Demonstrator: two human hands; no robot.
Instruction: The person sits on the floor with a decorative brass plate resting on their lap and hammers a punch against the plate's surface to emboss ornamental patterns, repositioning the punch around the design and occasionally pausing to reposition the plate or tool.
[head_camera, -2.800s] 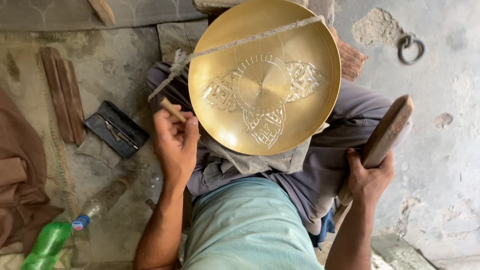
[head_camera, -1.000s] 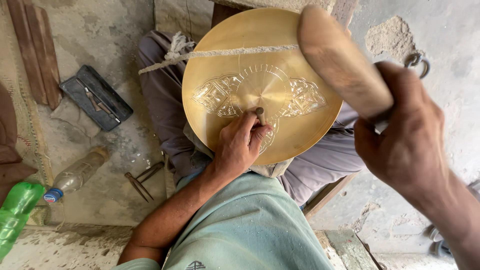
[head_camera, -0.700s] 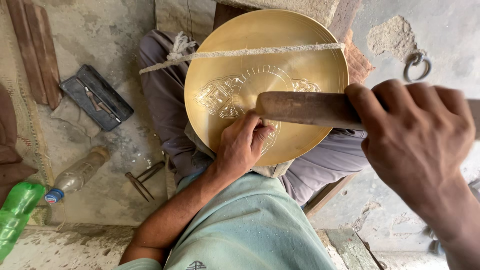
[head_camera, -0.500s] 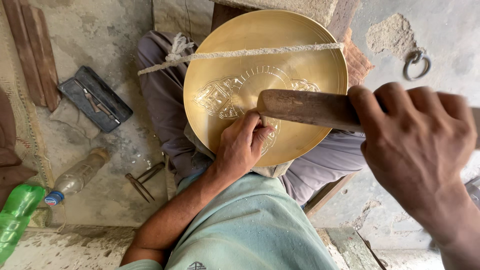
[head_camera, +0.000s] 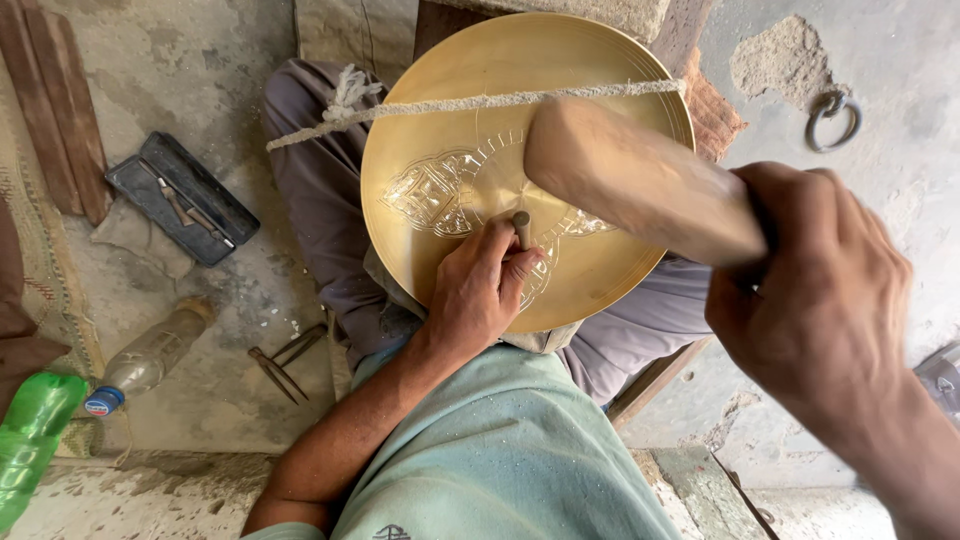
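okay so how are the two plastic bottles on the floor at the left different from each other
The green bottle is tinted bright green, while the clear bottle is see-through and dusty. The green bottle is cut off by the picture's edge; the clear bottle shows whole, blue cap included. The clear bottle lies nearer the black tool tray. Both lie on their sides on the floor.

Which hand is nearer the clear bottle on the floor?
Left. The left hand rests on the brass plate, right of the clear bottle; the right hand is farther right.
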